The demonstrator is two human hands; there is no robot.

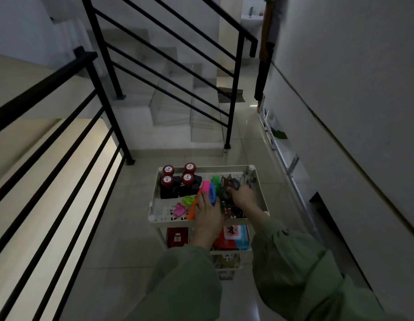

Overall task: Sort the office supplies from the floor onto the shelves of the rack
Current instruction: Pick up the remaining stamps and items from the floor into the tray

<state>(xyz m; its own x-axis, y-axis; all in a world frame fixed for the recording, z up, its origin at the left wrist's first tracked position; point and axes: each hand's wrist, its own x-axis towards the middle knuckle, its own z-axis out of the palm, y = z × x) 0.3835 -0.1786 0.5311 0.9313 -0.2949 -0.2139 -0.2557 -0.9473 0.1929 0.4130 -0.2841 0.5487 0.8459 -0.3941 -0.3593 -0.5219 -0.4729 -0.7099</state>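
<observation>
Right hand blurred over dark packet, lower rack shelves hidden by sleeves

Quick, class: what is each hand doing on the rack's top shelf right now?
Left hand: resting on the colourful markers; grip cannot be told.
Right hand: closed on a dark packaged item.

You can read "TOP" on the red round caps of the stamps standing in the rack's top tray. Any print on the packets lower down is too blurred for you to read.
</observation>
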